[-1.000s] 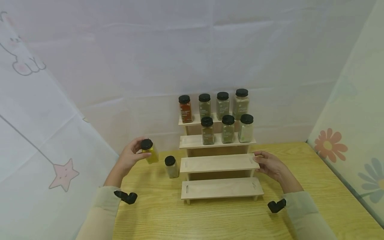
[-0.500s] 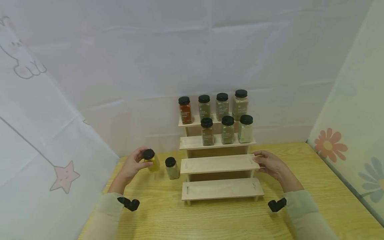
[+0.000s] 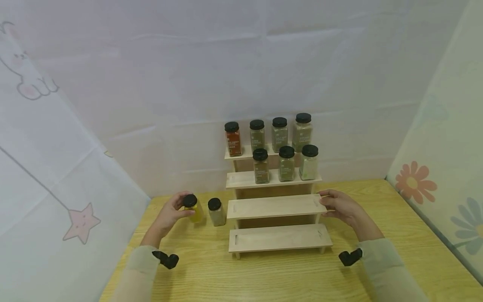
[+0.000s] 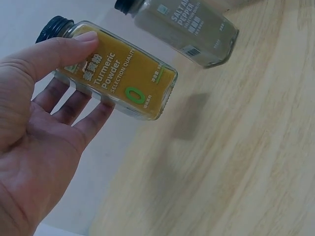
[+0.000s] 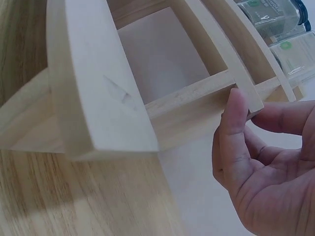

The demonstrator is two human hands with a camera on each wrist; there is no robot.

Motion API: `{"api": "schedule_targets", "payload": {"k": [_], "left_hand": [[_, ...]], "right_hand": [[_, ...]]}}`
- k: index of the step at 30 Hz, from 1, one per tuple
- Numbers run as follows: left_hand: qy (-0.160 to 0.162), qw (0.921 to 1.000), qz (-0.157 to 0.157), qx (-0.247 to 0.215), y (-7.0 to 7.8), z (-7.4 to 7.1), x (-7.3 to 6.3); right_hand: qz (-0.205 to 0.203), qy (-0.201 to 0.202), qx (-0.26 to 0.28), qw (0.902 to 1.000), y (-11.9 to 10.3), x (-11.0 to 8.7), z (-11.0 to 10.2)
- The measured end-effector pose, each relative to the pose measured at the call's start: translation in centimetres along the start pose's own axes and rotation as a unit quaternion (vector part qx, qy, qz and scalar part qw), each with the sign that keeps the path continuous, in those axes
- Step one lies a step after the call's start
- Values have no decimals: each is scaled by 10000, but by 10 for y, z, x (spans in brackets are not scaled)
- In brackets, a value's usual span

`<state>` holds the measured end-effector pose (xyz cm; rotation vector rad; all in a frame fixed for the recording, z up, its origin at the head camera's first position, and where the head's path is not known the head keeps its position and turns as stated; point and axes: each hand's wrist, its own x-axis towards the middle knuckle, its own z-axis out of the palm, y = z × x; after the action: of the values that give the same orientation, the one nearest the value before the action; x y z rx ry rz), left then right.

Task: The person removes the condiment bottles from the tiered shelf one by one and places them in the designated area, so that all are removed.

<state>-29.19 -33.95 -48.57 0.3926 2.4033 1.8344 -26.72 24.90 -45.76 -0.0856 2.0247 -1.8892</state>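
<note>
My left hand (image 3: 171, 214) grips a glass jar of turmeric powder (image 4: 120, 73) with a black lid, thumb across its label and fingers behind. In the left wrist view the jar's base is close over the table, its shadow falling beside it. Just right of it stands a salt and pepper jar (image 3: 216, 213) on the table. My right hand (image 3: 341, 207) pinches the right end of a shelf on the four-tier wooden spice rack (image 3: 277, 206), thumb and fingers at the board's corner (image 5: 248, 101).
Several black-lidded spice jars stand on the rack's top two tiers, among them a red sweet pepper jar (image 3: 233, 142) and a pale jar (image 3: 309, 163). The two lower tiers, including the bottom shelf (image 3: 279, 238), are bare. A white cloth backdrop (image 3: 188, 84) rises behind the table (image 3: 264, 277).
My left hand has lowered the turmeric jar toward the table and moved it right, closer to the salt and pepper jar. My right hand stays at the rack's shelf end.
</note>
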Motion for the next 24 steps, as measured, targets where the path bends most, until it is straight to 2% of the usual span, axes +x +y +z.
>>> {"api": "schedule_targets", "payload": {"k": [10, 17, 24], "left_hand": [[42, 9998, -210, -39, -12, 4, -3], [-29, 9996, -259, -131, -17, 6, -2], [57, 9995, -288, -123, -21, 9, -3]], "right_hand": [[53, -35, 271, 9996, 1, 1, -1], [48, -74, 368, 9993, 5, 2, -3], [36, -71, 408, 9991, 4, 1, -3]]}}
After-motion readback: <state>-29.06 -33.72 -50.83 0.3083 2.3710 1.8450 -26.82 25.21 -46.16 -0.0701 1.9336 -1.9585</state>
